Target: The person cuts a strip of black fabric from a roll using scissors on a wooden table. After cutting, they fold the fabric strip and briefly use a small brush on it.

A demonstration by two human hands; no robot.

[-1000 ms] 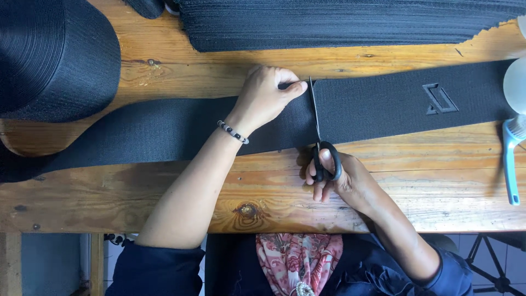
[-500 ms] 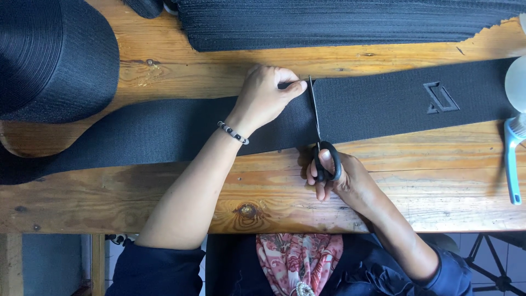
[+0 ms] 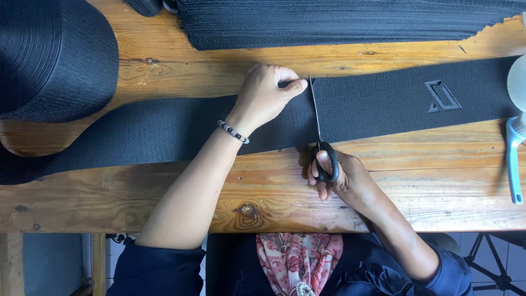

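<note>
Black webbing roll (image 3: 52, 55), blue brush (image 3: 514, 159)

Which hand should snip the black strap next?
Probably the right hand: it holds the scissors, blades across the black strap. The left hand presses the strap flat beside them.

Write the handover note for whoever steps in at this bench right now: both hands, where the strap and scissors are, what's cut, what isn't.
Left hand: flat on the wide black strap, pinning it to the wooden bench just left of the cut line.
Right hand: fingers through the handles of the scissors, blades lying across the strap's full width, tip near its far edge.
Strap: runs left to right across the bench; the piece with the raised emblem lies right of the blades.
Done: blades reach across the strap. Whether it is fully severed cannot be told.
Left: confirm the cut, separate the right piece.
</note>
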